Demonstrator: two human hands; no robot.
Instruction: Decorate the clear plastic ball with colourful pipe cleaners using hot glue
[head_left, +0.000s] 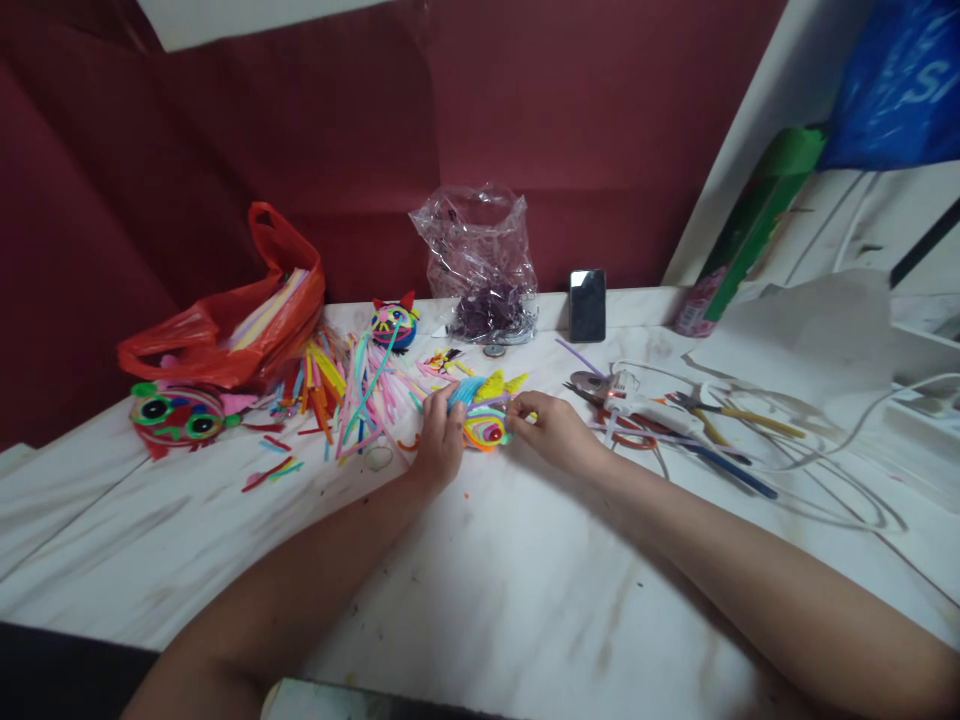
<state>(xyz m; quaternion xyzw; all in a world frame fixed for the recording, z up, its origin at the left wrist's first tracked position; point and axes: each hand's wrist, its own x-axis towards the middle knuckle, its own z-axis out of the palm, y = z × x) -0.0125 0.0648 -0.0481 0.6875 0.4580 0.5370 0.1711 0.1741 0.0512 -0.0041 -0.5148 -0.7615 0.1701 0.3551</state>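
Note:
A colourful fish-like figure (pixel 484 432) made of pipe cleaners lies on the marble-patterned table, with yellow spikes on top, a blue back and a red eye ringed in yellow. My left hand (pixel 439 435) grips it from the left, the thumb resting on its near side. At its right edge, my right hand (pixel 553 430) has its fingertips pinched together on a thin purple pipe cleaner (pixel 491 402) that runs across the figure. The tip of that strand is hidden by my fingers.
Cut pipe cleaners (pixel 375 395) are heaped left of my hands, near a cat-like figure (pixel 394 325), a red-green figure (pixel 180 412) and a red bag (pixel 225 330). A clear bag (pixel 484 250) and phone (pixel 587 305) stand behind. Pliers (pixel 592 390), a glue gun (pixel 660 418) and cables lie right.

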